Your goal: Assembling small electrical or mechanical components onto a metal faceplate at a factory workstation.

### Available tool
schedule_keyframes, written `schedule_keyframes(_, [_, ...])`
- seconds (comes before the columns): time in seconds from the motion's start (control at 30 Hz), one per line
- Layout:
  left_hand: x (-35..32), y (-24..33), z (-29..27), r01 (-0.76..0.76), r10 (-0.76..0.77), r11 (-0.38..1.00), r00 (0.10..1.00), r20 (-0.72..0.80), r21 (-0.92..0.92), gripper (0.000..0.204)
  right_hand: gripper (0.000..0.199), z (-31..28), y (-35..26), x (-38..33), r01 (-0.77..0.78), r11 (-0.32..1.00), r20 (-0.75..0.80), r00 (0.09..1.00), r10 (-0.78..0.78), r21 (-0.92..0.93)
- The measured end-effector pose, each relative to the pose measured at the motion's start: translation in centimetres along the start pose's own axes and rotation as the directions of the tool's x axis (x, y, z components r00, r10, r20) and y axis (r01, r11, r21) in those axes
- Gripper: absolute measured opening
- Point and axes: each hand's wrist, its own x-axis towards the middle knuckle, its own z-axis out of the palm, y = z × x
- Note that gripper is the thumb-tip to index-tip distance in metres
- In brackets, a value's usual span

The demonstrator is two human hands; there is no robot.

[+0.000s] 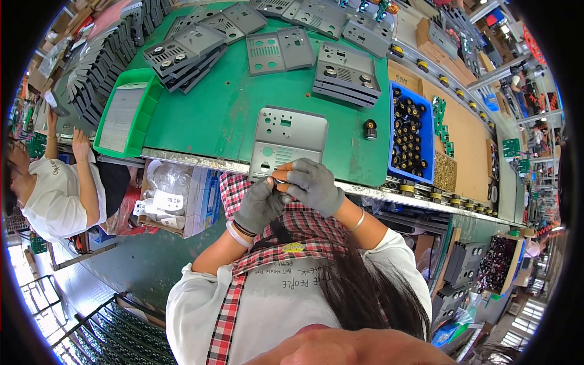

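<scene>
My left hand (pixel 260 207) and my right hand (pixel 313 187), both in grey gloves with bare fingertips showing, meet at the near edge of the table. Between their pinched fingers is a small black part (pixel 280 180), mostly covered, so its exact kind is unclear. Just beyond them a bent grey metal panel (pixel 291 129) with round holes and slots lies on the green tabletop; its near edge reaches under my fingers. To the right of the panel, a single black round part (pixel 370 129) with a brassy ring stands alone.
A blue bin (pixel 433 143) holds several black round parts, beside a tray of small brass-coloured pieces (pixel 445 171). Stacked grey panels (pixel 347 76) with round parts fitted lie farther back, another stack (pixel 185 55) at left. A green bin (pixel 146 115) stands left, near a co-worker (pixel 58 188).
</scene>
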Motion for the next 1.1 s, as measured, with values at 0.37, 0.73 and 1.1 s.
schedule_keyframes(0.37, [-2.9, -0.3, -5.9, 0.044, -0.053, 0.998, 0.974, -0.218, -0.043, 0.028, 0.022, 3.4, 5.1, 3.1, -0.201, 0.977, 0.071, 0.978, 0.196, 0.077])
schedule_keyframes(0.73, [-2.0, -0.5, -6.7, 0.001, -0.068, 0.952, 0.975, -0.210, -0.306, 0.022, 0.023, 4.8, 3.3, 1.9, -0.235, 0.959, 0.138, 0.967, 0.214, 0.160])
schedule_keyframes(1.1, [-1.8, 1.1, -4.6, -0.046, 0.042, 0.998, 0.993, -0.107, -0.038, 0.056, 0.024, 4.7, 3.5, 2.1, -0.283, 0.952, 0.129, 0.955, 0.267, 0.118])
